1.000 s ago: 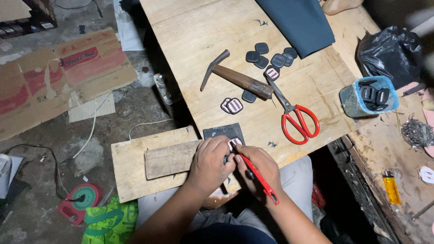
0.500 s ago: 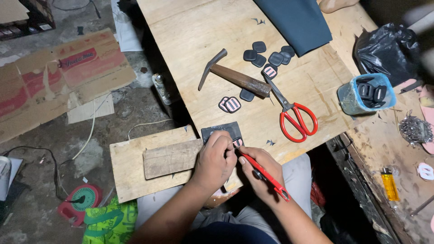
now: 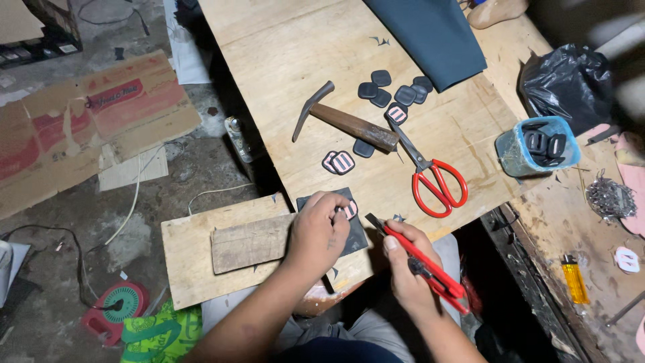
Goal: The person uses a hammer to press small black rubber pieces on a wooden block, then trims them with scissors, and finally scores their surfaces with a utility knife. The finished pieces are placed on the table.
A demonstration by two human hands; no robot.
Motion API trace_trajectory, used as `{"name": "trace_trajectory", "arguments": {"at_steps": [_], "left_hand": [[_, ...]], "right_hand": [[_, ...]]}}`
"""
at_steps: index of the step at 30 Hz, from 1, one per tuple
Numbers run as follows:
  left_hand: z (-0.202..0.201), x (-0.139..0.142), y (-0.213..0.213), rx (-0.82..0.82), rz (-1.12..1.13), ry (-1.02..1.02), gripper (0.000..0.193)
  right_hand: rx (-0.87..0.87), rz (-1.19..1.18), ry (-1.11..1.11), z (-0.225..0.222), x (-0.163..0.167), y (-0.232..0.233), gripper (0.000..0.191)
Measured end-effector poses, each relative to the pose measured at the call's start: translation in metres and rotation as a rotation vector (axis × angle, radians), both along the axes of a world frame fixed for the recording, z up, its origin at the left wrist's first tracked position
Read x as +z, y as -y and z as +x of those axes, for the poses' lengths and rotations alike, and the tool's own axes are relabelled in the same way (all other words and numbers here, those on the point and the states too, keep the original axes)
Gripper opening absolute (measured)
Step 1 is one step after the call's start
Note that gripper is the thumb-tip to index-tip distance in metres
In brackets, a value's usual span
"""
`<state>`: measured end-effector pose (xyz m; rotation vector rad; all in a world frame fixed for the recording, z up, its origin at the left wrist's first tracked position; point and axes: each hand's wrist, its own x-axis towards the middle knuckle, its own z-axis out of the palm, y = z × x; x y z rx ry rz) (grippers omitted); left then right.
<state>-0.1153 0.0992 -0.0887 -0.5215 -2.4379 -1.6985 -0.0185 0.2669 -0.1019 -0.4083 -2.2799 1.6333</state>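
While the left hand [image 3: 321, 232] is pressing down with curled fingers on a small pink-striped patch [image 3: 349, 210], that patch is lying on a dark square mat [image 3: 354, 232] directly under its fingertips. Just beside it, the right hand [image 3: 406, 269] is gripping a red utility knife [image 3: 423, 269], blade pointing toward the patch. Beyond both hands, red scissors [image 3: 437, 185] and a hammer [image 3: 346, 121] are lying on the bench [image 3: 282, 60].

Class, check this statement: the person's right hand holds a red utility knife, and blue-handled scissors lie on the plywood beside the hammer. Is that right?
One detail is wrong. The head view shows the scissors have red handles, not blue. The right hand does hold the red utility knife, and the scissors lie on the plywood beside the hammer.
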Motion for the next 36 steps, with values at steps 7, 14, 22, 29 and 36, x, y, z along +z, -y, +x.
{"name": "trace_trajectory", "arguments": {"at_steps": [7, 14, 22, 29, 36], "left_hand": [[-0.070, 0.010, -0.027, 0.085, -0.141, -0.194, 0.019], [-0.099, 0.007, -0.075, 0.016, -0.590, -0.283, 0.022], [-0.109, 0.002, -0.078, 0.010, -0.663, -0.393, 0.011], [-0.036, 0.022, -0.021, -0.083, 0.143, 0.217, 0.035], [0.020, 0.016, 0.010, 0.114, -0.307, 0.006, 0.018]], "right_hand": [[-0.037, -0.156, -0.047, -0.021, -0.021, -0.024, 0.031], [-0.045, -0.242, -0.034, -0.033, -0.023, -0.030, 0.031], [-0.060, -0.282, -0.012, -0.032, -0.027, -0.034, 0.031], [-0.058, -0.280, -0.023, -0.024, -0.018, -0.033, 0.029], [0.101, -0.226, -0.044, -0.014, -0.020, -0.009, 0.028]]}}
